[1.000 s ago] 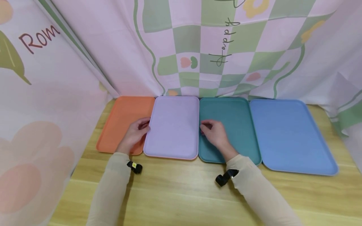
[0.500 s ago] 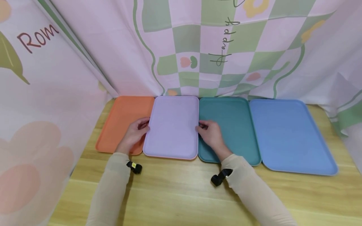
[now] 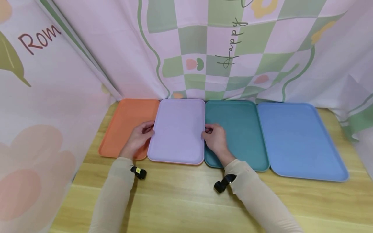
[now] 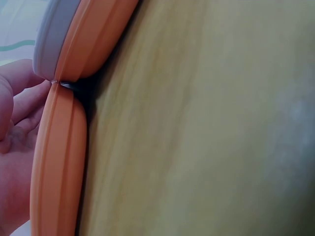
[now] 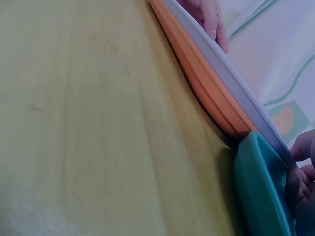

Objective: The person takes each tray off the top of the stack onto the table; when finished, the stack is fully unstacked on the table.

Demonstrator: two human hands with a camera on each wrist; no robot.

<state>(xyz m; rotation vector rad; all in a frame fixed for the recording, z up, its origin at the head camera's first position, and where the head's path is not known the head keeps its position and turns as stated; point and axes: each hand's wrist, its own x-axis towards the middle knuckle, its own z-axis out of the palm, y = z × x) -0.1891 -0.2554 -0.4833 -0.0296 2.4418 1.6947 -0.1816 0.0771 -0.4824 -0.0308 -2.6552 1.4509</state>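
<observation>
A lilac tray (image 3: pixel 179 131) lies stacked on an orange tray (image 5: pixel 211 93), whose rim shows beneath it in both wrist views. My left hand (image 3: pixel 139 137) grips the lilac tray's left rim with thumb and fingers, above a second orange tray (image 3: pixel 123 129). At the opposite rim, my right hand (image 3: pixel 216 138) pinches the lilac tray, thumb on the edge and fingertips tucked at its side, over a teal tray (image 3: pixel 239 129). In the right wrist view the lilac rim runs up to the thumb and fingers.
A blue tray (image 3: pixel 301 139) lies at the right end of the row. The trays stand side by side on a wooden table (image 3: pixel 180 197). Patterned cloth (image 3: pixel 192 42) hangs right behind them, and more cloth (image 3: pixel 43 106) hangs along the left.
My right hand has moved left from over the teal tray to the lilac tray's right rim and taken hold there. The left hand and the trays stay in place.
</observation>
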